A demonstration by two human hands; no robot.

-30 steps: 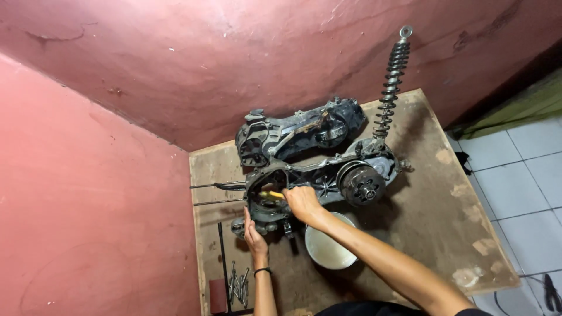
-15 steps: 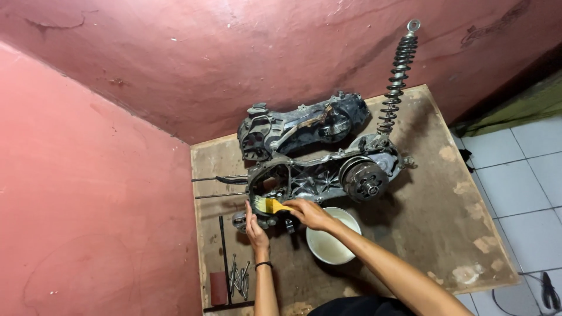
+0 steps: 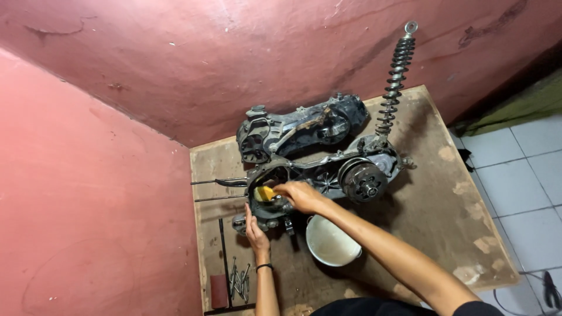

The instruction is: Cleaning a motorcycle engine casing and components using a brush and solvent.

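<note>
My right hand reaches into the round opening at the near end of the engine case, its fingers closed around a yellow sponge that sits inside that opening. My left hand lies against the lower edge of the same case, just beside the opening, fingers pressed flat to the metal (whether they curl around anything there I cannot tell). The case lies on its side on the wooden worktop, with a round clutch drum at its far end and a coiled shock absorber rising from it against the pink wall. A dark cover lies just behind the case, near the wall. A white bowl stands on the worktop just beside my right forearm. A few bolts lie near my left wrist, close to the worktop's front corner.
</note>
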